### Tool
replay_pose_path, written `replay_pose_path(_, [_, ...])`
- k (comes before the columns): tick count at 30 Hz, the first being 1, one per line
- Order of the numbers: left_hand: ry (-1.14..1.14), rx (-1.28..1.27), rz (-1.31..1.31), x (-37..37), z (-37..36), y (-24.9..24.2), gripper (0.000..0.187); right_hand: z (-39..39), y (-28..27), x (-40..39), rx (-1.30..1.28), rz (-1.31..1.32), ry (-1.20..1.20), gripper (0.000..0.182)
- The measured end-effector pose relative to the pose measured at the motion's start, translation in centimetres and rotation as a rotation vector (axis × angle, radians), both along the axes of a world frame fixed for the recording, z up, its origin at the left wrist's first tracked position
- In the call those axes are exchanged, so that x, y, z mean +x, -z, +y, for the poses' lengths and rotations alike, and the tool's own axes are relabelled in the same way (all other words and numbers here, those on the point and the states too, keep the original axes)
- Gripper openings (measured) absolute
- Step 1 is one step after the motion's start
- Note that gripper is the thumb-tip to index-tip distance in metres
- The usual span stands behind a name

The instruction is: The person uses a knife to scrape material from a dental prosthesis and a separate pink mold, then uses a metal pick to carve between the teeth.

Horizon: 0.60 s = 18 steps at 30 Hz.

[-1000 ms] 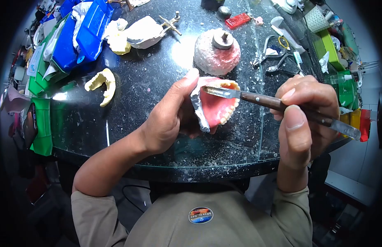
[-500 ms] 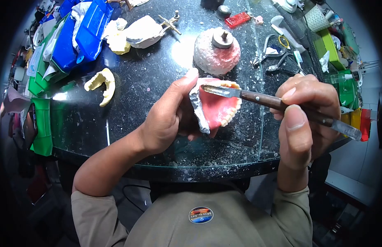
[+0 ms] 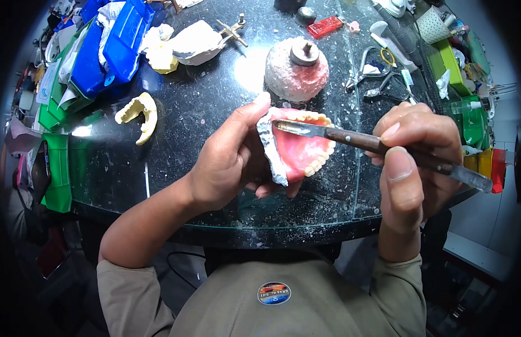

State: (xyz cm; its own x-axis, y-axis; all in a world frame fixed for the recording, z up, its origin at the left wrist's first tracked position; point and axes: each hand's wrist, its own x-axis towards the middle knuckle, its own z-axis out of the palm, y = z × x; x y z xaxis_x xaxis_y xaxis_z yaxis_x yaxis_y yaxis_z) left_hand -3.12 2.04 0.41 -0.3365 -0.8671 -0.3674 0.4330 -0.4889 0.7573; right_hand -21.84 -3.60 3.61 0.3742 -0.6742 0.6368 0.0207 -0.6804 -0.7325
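Note:
Over the table's front part, my left hand [image 3: 224,149] is closed around a denture model [image 3: 305,147] with a pink base and a row of cream teeth. Grey-white plaster shows along its left edge, next to my thumb. My right hand [image 3: 417,160] grips a wax knife [image 3: 358,139] by its brown wooden handle. The knife's metal blade lies over the upper left of the pink palate; whether it touches cannot be made out. Part of the model's underside is hidden by my left fingers.
Behind the model stands a round plaster block [image 3: 294,78] with a metal disc. A yellowish arch-shaped cast [image 3: 139,117] lies at left, near blue bins [image 3: 123,48]. Pliers [image 3: 364,67], a toothbrush [image 3: 407,81] and a red block [image 3: 324,27] lie at the back right.
The denture model has tilted slightly in my left hand, with its toothed side a little farther right. The wax knife and my right hand have shifted slightly.

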Motion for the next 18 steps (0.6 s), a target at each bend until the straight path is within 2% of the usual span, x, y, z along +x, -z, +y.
replay_pose_path(9, [0.076, -0.026, 0.042, 0.35, -0.05, -0.14, 0.063, 0.22, -0.13, 0.02, 0.013, 0.022, 0.012, 0.020])
replay_pose_path(18, [0.112, -0.015, 0.264, 0.46, -0.12, 0.47, 0.065, 0.15, -0.08, -0.10, -0.008, 0.036, -0.009, 0.020])
